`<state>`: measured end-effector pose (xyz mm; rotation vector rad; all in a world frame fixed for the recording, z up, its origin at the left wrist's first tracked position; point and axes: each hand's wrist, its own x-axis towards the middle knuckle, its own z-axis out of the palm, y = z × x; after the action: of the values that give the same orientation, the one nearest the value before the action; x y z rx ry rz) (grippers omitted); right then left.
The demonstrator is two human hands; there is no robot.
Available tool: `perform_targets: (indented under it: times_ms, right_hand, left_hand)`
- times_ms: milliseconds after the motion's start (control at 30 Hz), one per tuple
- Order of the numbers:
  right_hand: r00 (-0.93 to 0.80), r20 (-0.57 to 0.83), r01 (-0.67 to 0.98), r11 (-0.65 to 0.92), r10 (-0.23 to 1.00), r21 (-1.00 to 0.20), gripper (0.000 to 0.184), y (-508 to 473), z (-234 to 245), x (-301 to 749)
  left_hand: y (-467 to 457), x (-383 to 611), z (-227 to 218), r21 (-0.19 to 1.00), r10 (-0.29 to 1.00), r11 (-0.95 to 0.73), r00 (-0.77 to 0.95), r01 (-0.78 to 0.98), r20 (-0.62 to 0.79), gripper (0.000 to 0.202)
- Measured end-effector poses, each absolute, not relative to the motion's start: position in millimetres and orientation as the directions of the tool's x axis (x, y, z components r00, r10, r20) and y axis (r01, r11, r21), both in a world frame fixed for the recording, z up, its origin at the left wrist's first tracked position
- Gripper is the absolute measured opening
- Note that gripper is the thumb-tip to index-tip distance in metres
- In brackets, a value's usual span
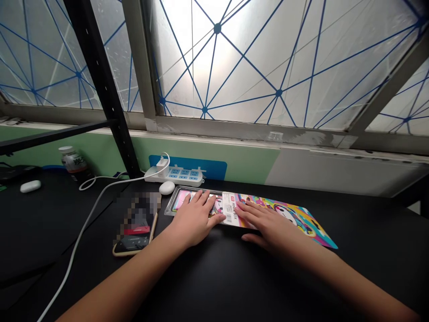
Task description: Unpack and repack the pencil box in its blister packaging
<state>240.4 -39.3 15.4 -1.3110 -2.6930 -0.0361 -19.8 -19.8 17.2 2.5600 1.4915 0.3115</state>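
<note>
A flat, brightly printed pencil-box package lies on the black table. Its left part is a clear plastic tray (170,205) with pink printed contents; to the right stretches a colourful card sleeve (310,223) with cartoon faces and a white label (229,206). My left hand (194,219) rests palm down over the tray, fingers spread and thumb close to the label. On the card sleeve lies my right hand (268,221), its fingers stretched out flat and its thumb apart at the near edge. Both hands partly cover the package.
Left of the package lies a phone (134,243), partly blurred out. Behind it are a white rounded case (166,188) and a power strip (187,176) with a plugged-in charger. Its white cable (97,208) crosses the table. A bottle (74,163) stands near a black metal post (112,98).
</note>
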Motion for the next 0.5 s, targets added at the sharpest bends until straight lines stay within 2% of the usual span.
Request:
perform_targets:
  times_ms: [100,233,367,500]
  right_hand:
    - [-0.579,0.097,0.812,0.583,0.810,-0.016,0.055,-38.7,24.8,250.2]
    - [-0.554,0.087,0.831,0.543,0.828,0.119,0.040,-38.3,28.2,248.5]
    - [-0.596,0.137,0.800,0.571,0.791,0.183,0.044,-36.5,20.5,250.0]
    - [-0.582,0.127,0.810,0.557,0.803,0.184,0.047,-32.7,20.8,259.5]
  left_hand:
    - [-20.3,-21.1,22.2,0.243,0.892,-0.452,0.444,0.858,0.092,0.067]
    - [-17.9,-24.6,27.9,0.219,0.906,-0.423,0.409,0.879,0.107,0.063]
    - [-13.7,-29.9,31.2,0.201,0.918,-0.396,0.379,0.896,0.120,0.053]
    - [-8.2,-37.3,32.8,0.183,0.925,-0.378,0.361,0.908,0.119,0.048]
